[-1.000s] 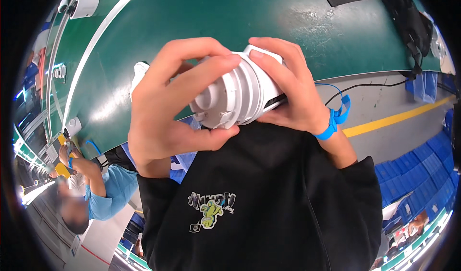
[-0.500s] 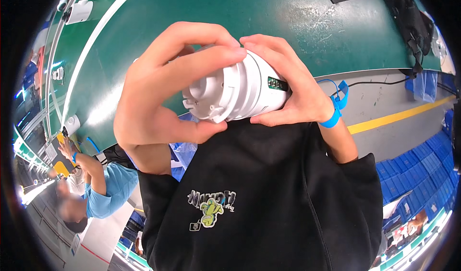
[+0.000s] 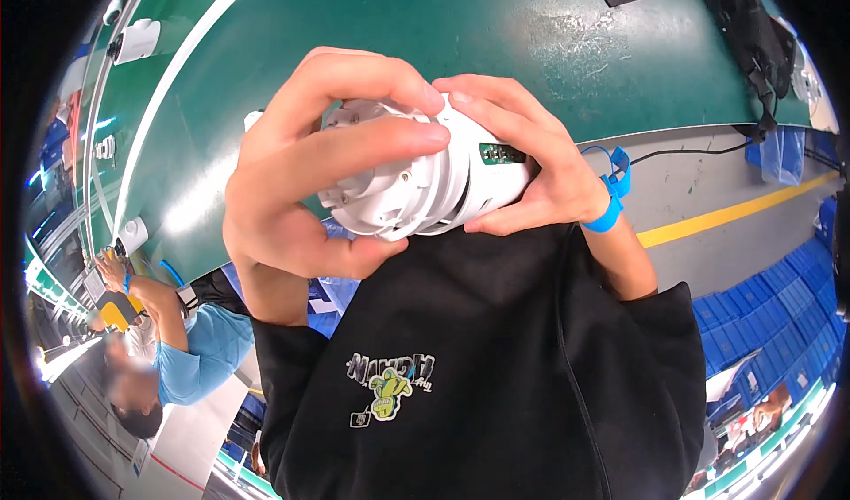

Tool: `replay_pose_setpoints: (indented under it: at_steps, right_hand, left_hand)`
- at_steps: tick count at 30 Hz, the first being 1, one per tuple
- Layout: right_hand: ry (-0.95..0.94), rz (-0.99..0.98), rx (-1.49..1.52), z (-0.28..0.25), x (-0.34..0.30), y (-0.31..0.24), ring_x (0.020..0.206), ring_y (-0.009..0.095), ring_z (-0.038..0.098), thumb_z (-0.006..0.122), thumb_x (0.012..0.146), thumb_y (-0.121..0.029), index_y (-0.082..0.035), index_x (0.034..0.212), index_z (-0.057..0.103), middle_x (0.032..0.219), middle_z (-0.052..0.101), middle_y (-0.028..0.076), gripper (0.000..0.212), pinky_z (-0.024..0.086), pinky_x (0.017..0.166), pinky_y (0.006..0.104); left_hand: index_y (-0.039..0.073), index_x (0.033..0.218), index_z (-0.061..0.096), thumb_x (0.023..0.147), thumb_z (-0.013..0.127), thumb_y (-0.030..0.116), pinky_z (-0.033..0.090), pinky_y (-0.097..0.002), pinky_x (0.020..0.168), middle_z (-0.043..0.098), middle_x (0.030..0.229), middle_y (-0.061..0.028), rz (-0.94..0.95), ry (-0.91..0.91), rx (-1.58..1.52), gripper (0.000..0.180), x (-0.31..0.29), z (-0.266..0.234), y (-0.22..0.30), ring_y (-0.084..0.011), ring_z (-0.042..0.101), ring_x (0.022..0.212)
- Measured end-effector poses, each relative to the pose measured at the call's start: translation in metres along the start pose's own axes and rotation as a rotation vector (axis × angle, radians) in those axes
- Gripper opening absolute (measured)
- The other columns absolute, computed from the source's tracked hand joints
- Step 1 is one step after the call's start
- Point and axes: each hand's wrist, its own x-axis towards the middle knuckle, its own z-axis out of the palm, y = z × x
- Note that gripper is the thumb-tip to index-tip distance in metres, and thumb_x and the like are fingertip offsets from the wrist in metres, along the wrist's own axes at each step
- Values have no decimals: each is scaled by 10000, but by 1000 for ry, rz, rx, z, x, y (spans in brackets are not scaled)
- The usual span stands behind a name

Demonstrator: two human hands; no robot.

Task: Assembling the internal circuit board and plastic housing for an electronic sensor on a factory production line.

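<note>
Tabletop (image 3: pixel 425 22), glossy green (both hands (image 3: pixel 270 186) (image 3: pixel 556 168) grip a white housing (image 3: pixel 496 181)), lies beside grey floor (image 3: pixel 699 177) with a yellow stripe (image 3: pixel 735 210).

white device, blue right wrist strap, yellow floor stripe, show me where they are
White device (image 3: pixel 434 184): head view, on its ribbed middle
Blue strap (image 3: pixel 606 217): head view, on its band
Yellow floor stripe (image 3: pixel 735 210): head view, midway along

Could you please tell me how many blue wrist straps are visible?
2: one strap by the right hand holding the white device; another strap on the co-worker's wrist at far left. More may be hidden or too small to tell.
</note>
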Motion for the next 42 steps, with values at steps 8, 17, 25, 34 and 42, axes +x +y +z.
replay_pose_setpoints:
  at_steps: [8, 17, 25, 34, 42]
  right_hand:
    - [-12, 39, -47, -11, -4, -11, 1248, 383, 443, 830, 635, -260, -46, 1370, 440, 1371, 436, 224, 859, 373, 1030, 468]
    - [-37, 73, -2, -30, -27, -23, 1224, 381, 470, 857, 588, -225, -32, 1361, 452, 1362, 435, 242, 894, 397, 998, 454]
    - [-2, 40, 3, -33, -26, -25, 1208, 357, 473, 833, 617, -232, -32, 1341, 474, 1352, 428, 201, 832, 409, 993, 429]
    - [41, 136, 42, -40, -39, -33, 1173, 351, 509, 826, 569, -202, -12, 1318, 482, 1288, 494, 194, 846, 433, 969, 390]
    - [-7, 101, 78, -42, -42, -28, 1144, 350, 542, 821, 560, -212, 1, 1304, 491, 1242, 545, 186, 842, 451, 943, 394]
  left_hand:
    - [28, 978, 653, 691, 732, 368, 469, -401, 766, 608, 1028, -212, 14, 119, -103, 452, 7, 10, 10, -314, 569, 894]
    - [71, 994, 656, 547, 656, 149, 440, -407, 810, 581, 1115, -131, -16, 23, -106, 453, 17, 47, 17, -327, 521, 958]
    - [30, 1007, 625, 582, 586, 125, 493, -448, 825, 604, 1138, -196, 20, 133, -124, 438, 18, 61, 12, -403, 597, 987]
    - [40, 1024, 664, 787, 570, 275, 520, -396, 710, 593, 1130, -213, 33, 188, 220, 347, 20, 82, 20, -349, 601, 903]
    - [11, 973, 692, 788, 581, 245, 542, -397, 688, 622, 1054, -214, 116, 270, 36, 318, 16, 91, 15, -355, 629, 883]
